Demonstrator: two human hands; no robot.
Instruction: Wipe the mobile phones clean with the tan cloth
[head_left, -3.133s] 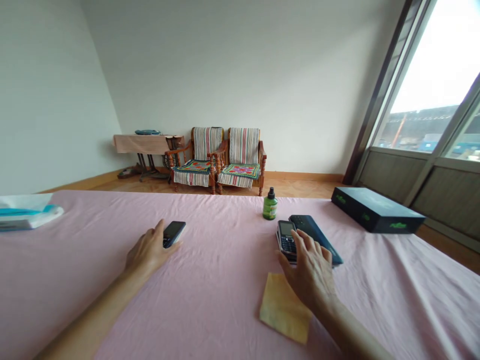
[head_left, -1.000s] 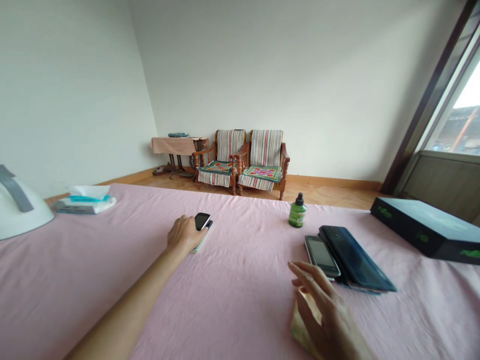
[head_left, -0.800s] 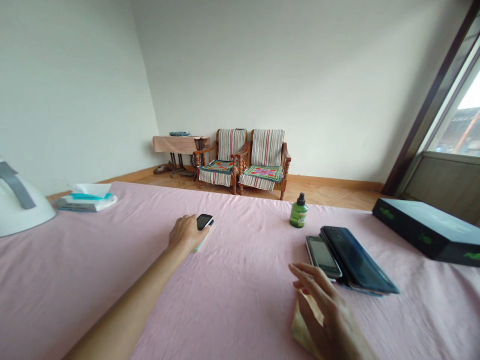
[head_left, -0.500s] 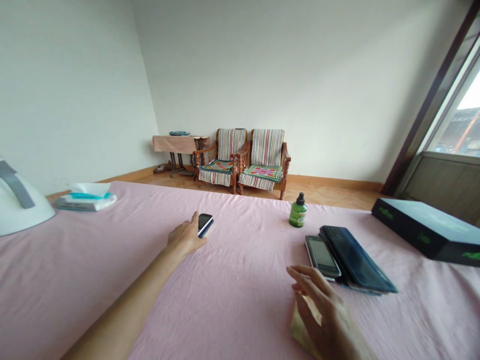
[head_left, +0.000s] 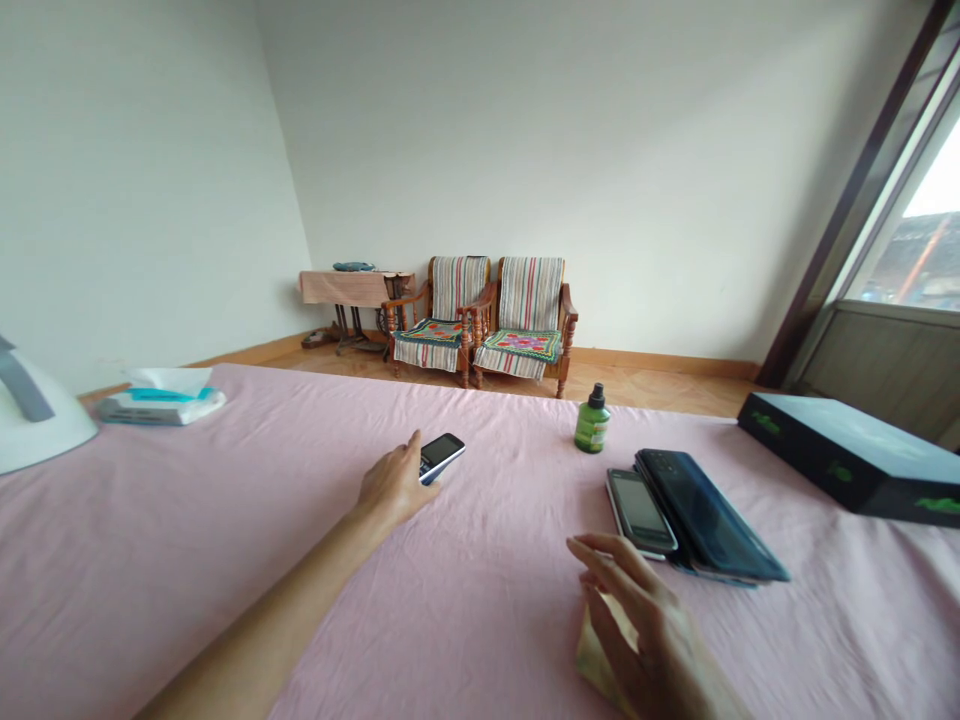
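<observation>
In the head view, my left hand [head_left: 397, 480] is closed around a small keypad mobile phone [head_left: 442, 453], its dark screen facing up and its lower part covered by my fingers. My right hand [head_left: 637, 610] rests at the lower right with its fingers bent over a pale yellow cloth [head_left: 600, 650], which is partly hidden beneath the palm. Just beyond that hand lies a silver-edged phone [head_left: 641, 512] with a grey screen. Against its right side sits a larger dark blue smartphone [head_left: 712, 515], with another flat thing showing under it.
A green bottle [head_left: 592, 428] with a black cap stands past the phones. On the right is a black box [head_left: 847, 455]; at far left are a tissue pack [head_left: 161, 400] and a white kettle [head_left: 45, 415]. Pink cloth [head_left: 480, 600] covers the table. Two chairs [head_left: 525, 310] stand behind.
My left hand has moved right with the keypad phone, which is now turned and shows more of its screen. My right hand stays on the cloth. The view has shifted slightly.
</observation>
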